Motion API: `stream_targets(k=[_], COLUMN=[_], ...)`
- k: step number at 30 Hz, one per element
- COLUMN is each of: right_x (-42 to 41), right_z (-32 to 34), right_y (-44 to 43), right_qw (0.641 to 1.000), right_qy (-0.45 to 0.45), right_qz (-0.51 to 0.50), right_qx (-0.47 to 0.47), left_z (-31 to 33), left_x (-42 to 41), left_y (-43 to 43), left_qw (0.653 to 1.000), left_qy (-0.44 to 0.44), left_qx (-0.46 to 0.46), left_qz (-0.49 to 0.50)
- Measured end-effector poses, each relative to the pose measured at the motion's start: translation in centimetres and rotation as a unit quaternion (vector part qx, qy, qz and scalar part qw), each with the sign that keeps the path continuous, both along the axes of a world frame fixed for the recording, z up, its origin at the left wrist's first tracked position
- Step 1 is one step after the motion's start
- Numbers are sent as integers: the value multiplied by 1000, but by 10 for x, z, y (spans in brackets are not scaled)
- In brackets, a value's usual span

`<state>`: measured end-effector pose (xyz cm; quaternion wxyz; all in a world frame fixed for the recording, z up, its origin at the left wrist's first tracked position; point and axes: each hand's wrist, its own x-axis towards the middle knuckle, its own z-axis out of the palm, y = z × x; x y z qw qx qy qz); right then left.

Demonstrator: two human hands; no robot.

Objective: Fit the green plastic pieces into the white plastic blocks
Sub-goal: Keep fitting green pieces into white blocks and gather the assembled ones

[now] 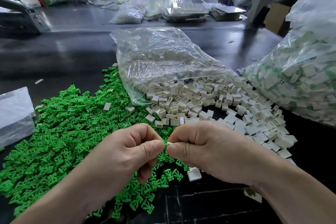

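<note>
While both hands meet at the middle of the dark table (72, 51), the left hand (131, 151) is curled tight, thumb and forefinger pinching a green piece (165, 145) of which only a thin sliver shows at the fingertips. Facing it, the right hand (205, 151) is curled as well, thumb and forefinger closed on 1 white block (170, 144). That block's bare end points to 9 o'clock, straight at the green sliver, and the 2 parts touch. Its visible part runs along the 9-to-3 line, but most of it is buried in the fingers, so its long axis cannot be told for certain.

Taking the pinch as the centre of the dial, the heap of green pieces (63, 132) spreads from 6 round to 11 o'clock, lying flat at every angle and running under both hands. From 12 to 3 o'clock lie the white blocks (218, 100), tumbled with openings facing all ways, spilling from a clear bag (160, 56) that lies on its side at 12 o'clock with its mouth toward the person. Farther out at 2 o'clock a large bag (300, 78) holds white parts with green showing among them. Out at 9 o'clock lies a flat bag (14, 114), and 1 loose block (194, 175) rests at 5 o'clock, just under the right hand.
</note>
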<state>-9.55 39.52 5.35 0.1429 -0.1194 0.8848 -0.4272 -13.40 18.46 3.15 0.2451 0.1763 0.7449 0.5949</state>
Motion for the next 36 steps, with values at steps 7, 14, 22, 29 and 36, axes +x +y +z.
stream_targets(k=[7,14,22,29,36], right_x=[2,3,2,15,22], right_z=[-8,-19,-16,-7,0], right_y=[-6,-14,-19,-39,-53], right_qw=[998,983,977,988,989], right_qy=[17,13,23,-46,-48], right_qz=[-30,-88,-96,17,0], right_qx=[-50,-161,-188,-143,-142], left_z=[-4,-10,-11,-4,-4], left_x=[-2,0,1,9,21], left_y=[3,11,9,21,27], left_qw=[998,987,983,956,947], left_qy=[6,-14,17,-146,-137], left_qx=[52,130,158,253,279], left_qz=[29,98,94,18,75])
